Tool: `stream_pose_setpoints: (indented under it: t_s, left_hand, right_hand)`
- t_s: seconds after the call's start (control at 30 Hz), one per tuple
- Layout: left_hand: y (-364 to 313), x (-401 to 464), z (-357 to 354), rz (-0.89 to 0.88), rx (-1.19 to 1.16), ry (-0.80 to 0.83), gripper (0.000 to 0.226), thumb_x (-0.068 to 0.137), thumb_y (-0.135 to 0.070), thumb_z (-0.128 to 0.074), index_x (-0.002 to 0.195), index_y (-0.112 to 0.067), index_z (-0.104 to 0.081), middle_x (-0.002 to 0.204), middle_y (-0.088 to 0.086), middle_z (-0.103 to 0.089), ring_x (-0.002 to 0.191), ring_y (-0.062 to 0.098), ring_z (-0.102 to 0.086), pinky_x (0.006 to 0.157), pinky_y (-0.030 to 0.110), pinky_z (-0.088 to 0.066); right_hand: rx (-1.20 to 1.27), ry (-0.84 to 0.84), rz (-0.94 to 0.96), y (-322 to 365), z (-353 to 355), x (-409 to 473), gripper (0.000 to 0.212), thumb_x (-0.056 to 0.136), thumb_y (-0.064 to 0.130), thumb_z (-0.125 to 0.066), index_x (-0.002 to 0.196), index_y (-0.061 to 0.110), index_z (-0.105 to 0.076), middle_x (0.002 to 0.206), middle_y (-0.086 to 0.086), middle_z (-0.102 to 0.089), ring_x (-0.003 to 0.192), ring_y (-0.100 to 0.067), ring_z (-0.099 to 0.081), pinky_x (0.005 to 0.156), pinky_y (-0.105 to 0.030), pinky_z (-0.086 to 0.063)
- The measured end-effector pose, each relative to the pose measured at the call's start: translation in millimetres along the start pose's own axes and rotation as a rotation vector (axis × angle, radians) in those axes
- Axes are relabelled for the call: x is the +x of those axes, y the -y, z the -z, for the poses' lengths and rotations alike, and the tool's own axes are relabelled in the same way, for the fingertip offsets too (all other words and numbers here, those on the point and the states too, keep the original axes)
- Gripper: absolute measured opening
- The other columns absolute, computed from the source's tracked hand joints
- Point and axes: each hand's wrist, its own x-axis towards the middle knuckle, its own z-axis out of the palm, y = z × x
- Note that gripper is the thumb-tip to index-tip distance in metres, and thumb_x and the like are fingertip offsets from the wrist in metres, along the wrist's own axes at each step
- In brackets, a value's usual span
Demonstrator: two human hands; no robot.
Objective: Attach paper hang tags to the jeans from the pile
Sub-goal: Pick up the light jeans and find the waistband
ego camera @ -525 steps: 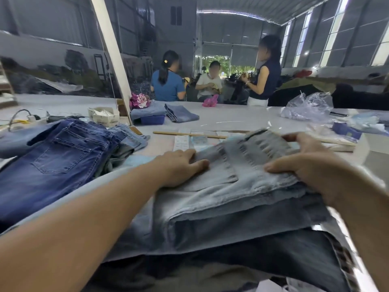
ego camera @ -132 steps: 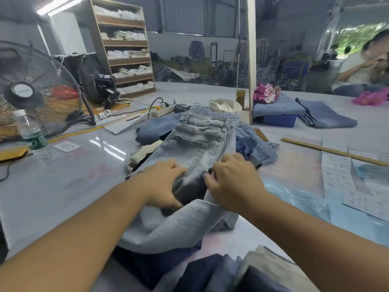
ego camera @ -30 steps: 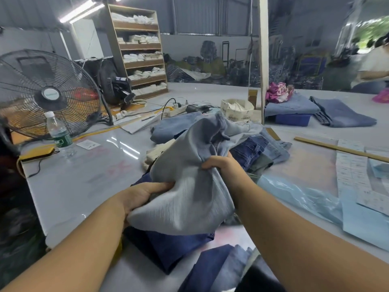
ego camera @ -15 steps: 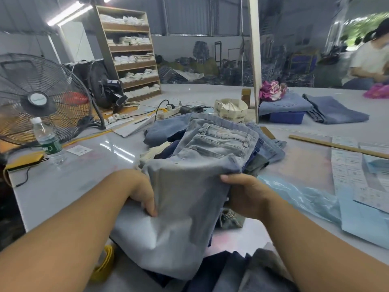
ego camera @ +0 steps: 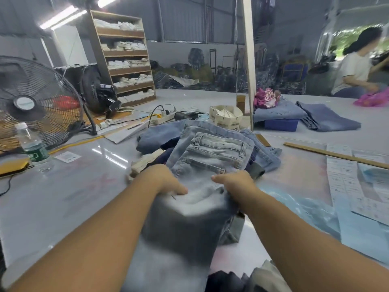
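A pair of light grey-blue jeans (ego camera: pixel 210 157) lies on top of the jeans pile (ego camera: pixel 160 138) in the middle of the table, waistband and back pocket facing up. My left hand (ego camera: pixel 164 179) grips its left side and my right hand (ego camera: pixel 235 184) grips its right side, fingers curled into the cloth. The lower part of the jeans hangs blurred toward me. A small box of paper hang tags (ego camera: pixel 226 118) stands behind the pile. Sheets of printed labels (ego camera: pixel 345 180) lie on the right.
A fan (ego camera: pixel 31 102) and a water bottle (ego camera: pixel 31 144) stand at the left. A power strip (ego camera: pixel 164 119) lies behind the pile. Folded jeans (ego camera: pixel 324 116) rest on a blue box (ego camera: pixel 281 124) beside a post (ego camera: pixel 249 60). A wooden stick (ego camera: pixel 328 152) and plastic bags (ego camera: pixel 311 209) lie on the right. A person (ego camera: pixel 355 64) sits far right.
Both hands have moved up the jeans toward the pocket and closer together; the lower part of the jeans is being pulled toward me and is blurred.
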Motion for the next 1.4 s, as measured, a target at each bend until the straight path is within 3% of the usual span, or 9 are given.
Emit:
stream_pose_setpoints:
  t_s: [0.1, 0.3, 0.43, 0.57, 0.73, 0.9, 1.03, 1.2, 1.4]
  left_hand:
    - [0, 8, -5, 0.031, -0.094, 0.046, 0.078, 0.073, -0.048, -0.082, 0.135, -0.012, -0.053, 0.121, 0.004, -0.058, 0.093, 0.019, -0.046, 0.079, 0.025, -0.037]
    - [-3, 18, -14, 0.047, 0.078, 0.085, 0.083, 0.083, -0.058, -0.068, 0.149, -0.017, -0.038, 0.151, 0.008, -0.039, 0.139, 0.033, -0.034, 0.113, 0.039, -0.031]
    - [-4, 21, -15, 0.030, 0.064, 0.054, 0.077, 0.079, -0.051, -0.074, 0.142, -0.015, -0.046, 0.143, 0.004, -0.049, 0.133, 0.029, -0.044, 0.109, 0.041, -0.039]
    - [-18, 18, -16, -0.051, 0.249, -0.077, 0.067, 0.088, -0.026, -0.056, 0.149, -0.011, -0.034, 0.131, 0.010, -0.057, 0.120, 0.032, -0.055, 0.097, 0.043, -0.050]
    - [-26, 22, 16, -0.053, -0.017, -0.442, 0.039, 0.092, -0.029, -0.059, 0.127, -0.009, -0.056, 0.127, 0.016, -0.060, 0.116, 0.036, -0.057, 0.088, 0.040, -0.049]
    - [-34, 41, 9, -0.179, -0.123, -0.849, 0.037, 0.098, -0.040, -0.053, 0.120, -0.009, -0.051, 0.123, 0.020, -0.051, 0.114, 0.039, -0.049, 0.085, 0.046, -0.044]
    - [-30, 73, -41, -0.030, 0.008, -0.632, 0.061, 0.099, -0.054, -0.039, 0.141, -0.010, -0.033, 0.142, 0.020, -0.039, 0.131, 0.037, -0.038, 0.103, 0.047, -0.036]
    - [-24, 94, -77, -0.001, 0.019, -0.603, 0.085, 0.099, -0.059, -0.022, 0.154, -0.004, 0.011, 0.163, 0.022, 0.005, 0.150, 0.037, -0.003, 0.122, 0.050, -0.006]
    - [-27, 78, -91, -0.293, 0.135, -0.503, 0.071, 0.098, -0.061, -0.016, 0.157, -0.028, 0.007, 0.166, 0.003, 0.007, 0.151, 0.031, 0.012, 0.120, 0.048, 0.008]
  right_hand:
    - [-0.530, -0.180, 0.079, 1, 0, 0, 0.073, 0.071, 0.042, -0.078, 0.127, 0.003, -0.052, 0.129, -0.017, -0.050, 0.116, -0.035, -0.051, 0.091, -0.038, -0.049]
    - [-1.049, -0.407, 0.364, -12, 4, -4, 0.054, 0.090, 0.063, -0.051, 0.104, 0.013, -0.063, 0.108, -0.007, -0.063, 0.096, -0.030, -0.065, 0.065, -0.032, -0.040]
    - [-1.264, -0.405, 0.552, -6, 10, 0, 0.033, 0.097, 0.046, -0.049, 0.097, 0.017, -0.066, 0.099, -0.003, -0.068, 0.089, -0.028, -0.067, 0.059, -0.029, -0.038]
    - [-1.279, -0.372, 0.678, -1, 3, -1, 0.019, 0.088, 0.007, -0.050, 0.096, 0.011, -0.067, 0.096, -0.007, -0.069, 0.081, -0.029, -0.067, 0.055, -0.028, -0.034]
    - [-0.891, -0.607, 0.868, 23, 14, 9, 0.019, 0.095, 0.016, -0.052, 0.088, 0.003, -0.064, 0.087, -0.019, -0.068, 0.076, -0.040, -0.065, 0.056, -0.032, -0.030]
    - [-0.511, -0.539, 0.640, 45, 15, 37, 0.027, 0.100, 0.026, -0.046, 0.105, 0.003, -0.057, 0.111, -0.020, -0.062, 0.104, -0.038, -0.057, 0.072, -0.036, -0.034]
    - [-0.639, -0.371, 0.445, 12, -12, 34, 0.069, 0.099, 0.039, -0.046, 0.150, 0.005, -0.016, 0.151, -0.018, -0.031, 0.135, -0.037, -0.035, 0.102, -0.048, -0.036]
    - [-1.080, -0.259, 0.612, -29, -27, 42, 0.071, 0.098, 0.058, -0.025, 0.157, 0.025, -0.002, 0.164, -0.009, 0.013, 0.150, -0.032, 0.005, 0.119, -0.057, 0.001]
    - [-1.128, -0.313, 0.674, -36, -27, 34, 0.064, 0.099, 0.047, -0.027, 0.155, 0.017, -0.019, 0.165, -0.011, -0.007, 0.151, -0.030, 0.000, 0.116, -0.057, 0.010]
